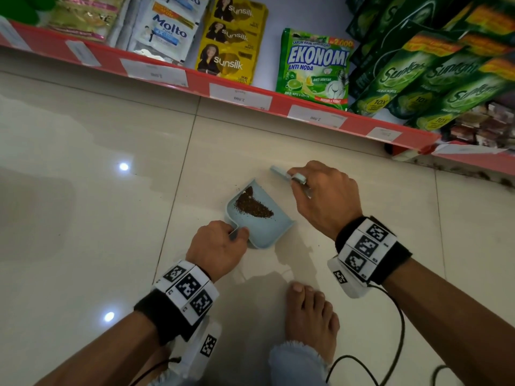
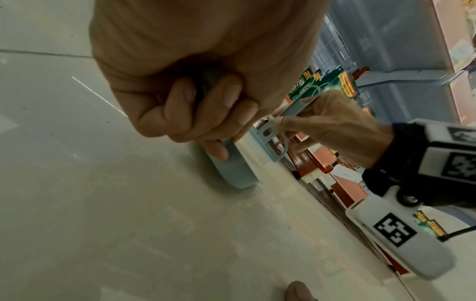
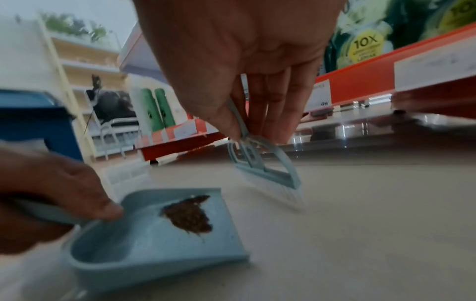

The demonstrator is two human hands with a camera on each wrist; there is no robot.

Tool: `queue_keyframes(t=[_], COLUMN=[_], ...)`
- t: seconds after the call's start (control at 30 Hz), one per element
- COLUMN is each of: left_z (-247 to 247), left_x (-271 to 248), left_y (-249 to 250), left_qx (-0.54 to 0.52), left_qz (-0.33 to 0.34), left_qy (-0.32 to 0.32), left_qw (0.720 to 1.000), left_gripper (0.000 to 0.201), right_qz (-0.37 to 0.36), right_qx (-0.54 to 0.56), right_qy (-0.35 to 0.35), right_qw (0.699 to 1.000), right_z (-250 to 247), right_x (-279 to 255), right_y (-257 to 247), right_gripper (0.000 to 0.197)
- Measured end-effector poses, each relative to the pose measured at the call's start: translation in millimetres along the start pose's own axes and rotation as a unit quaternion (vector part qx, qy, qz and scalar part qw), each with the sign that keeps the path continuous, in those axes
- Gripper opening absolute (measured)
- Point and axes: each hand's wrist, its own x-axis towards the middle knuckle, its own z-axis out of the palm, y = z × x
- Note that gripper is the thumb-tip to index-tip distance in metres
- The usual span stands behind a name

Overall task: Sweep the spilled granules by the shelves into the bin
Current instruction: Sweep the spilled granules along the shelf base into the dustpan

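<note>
**Granules gathered in the dustpan, brush held just past its lip**

Your left hand (image 1: 216,247) grips the handle of the pale blue dustpan (image 1: 263,229), fingers curled round it, the pan resting on the tiled floor (image 1: 83,190). The brown granules (image 1: 253,207) lie in a heap inside the dustpan, toward its open edge. Your right hand (image 1: 324,195) pinches the handle of the small brush (image 3: 265,169), whose bristles point down at the floor just beyond the dustpan, on the side facing the red-edged shelf (image 1: 250,93). Your bare foot (image 1: 310,319) stands behind the dustpan.
</note>
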Motion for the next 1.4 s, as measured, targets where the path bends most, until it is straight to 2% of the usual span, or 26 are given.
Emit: queue_keyframes(t=[0.13, 0.23, 0.33, 0.43, 0.5, 0.6, 0.77, 0.9, 1.0, 1.1, 1.23, 1.3, 1.4], left_z=[-0.2, -0.5, -2.8, -8.2, -12.4, -17.7, -25.7, -29.3, -29.9, -29.5, -27.7, -27.1, -26.7], left_x=[-1.1, -2.4, -8.3, -16.9, -22.8, -31.0, -42.6, -47.0, -47.0, -44.7, -41.8, -41.3, -41.0], left_y=[-2.5, -5.4, -10.6, -19.9, -28.3, -41.4, -57.1, -62.0, -60.9, -56.6, -49.2, -47.8, -49.8], left_qx=[-0.002, -0.018, -0.035, -0.060, -0.071, -0.078, -0.065, -0.057, -0.057, -0.060, -0.067, -0.066, -0.063], left_qz=[0.009, 0.024, 0.033, 0.030, 0.023, 0.006, -0.020, -0.029, -0.031, -0.028, -0.014, -0.007, -0.002], left_qy=[0.005, 0.007, 0.025, 0.044, 0.063, 0.087, 0.106, 0.114, 0.117, 0.115, 0.108, 0.103, 0.104], left_qw=[1.000, 1.000, 0.999, 0.997, 0.995, 0.993, 0.992, 0.991, 0.991, 0.991, 0.992, 0.992, 0.993], left_gripper=[0.047, 0.046, 0.045, 0.055, 0.058, 0.058, 0.061, 0.061, 0.061, 0.065, 0.068, 0.068, 0.071], right_qz=[-0.036, -0.039, -0.040, -0.019, -0.030, -0.093, -0.197, -0.264, -0.288, -0.270, -0.224, -0.149, -0.021], right_qx=[0.070, 0.124, 0.115, 0.112, 0.105, 0.102, 0.125, 0.089, 0.043, 0.041, 0.152, 0.216, 0.306], right_qy=[-0.085, -0.049, 0.017, 0.029, 0.003, -0.051, -0.135, -0.196, -0.208, -0.192, -0.110, -0.083, -0.104], right_qw=[0.993, 0.990, 0.992, 0.993, 0.994, 0.989, 0.963, 0.940, 0.934, 0.943, 0.956, 0.961, 0.946], right_z=[7.2, 4.5, -1.3, -3.8, 0.2, 12.4, 23.1, 12.7, -3.5, -16.6, -22.5, -20.0, -7.3], right_x=[-7.3, -13.1, 0.5, 28.9, 47.4, 66.1, 70.4, 57.6, 47.0, 44.2, 44.8, 43.2, 39.5], right_y=[-4.6, -7.3, 1.2, 12.1, 12.8, -0.9, -19.0, 4.3, 34.8, 53.3, 50.1, 41.9, 27.6], right_gripper=[0.020, 0.020, 0.022, 0.025, 0.027, 0.027, 0.033, 0.034, 0.041, 0.039, 0.021, 0.018, 0.016])
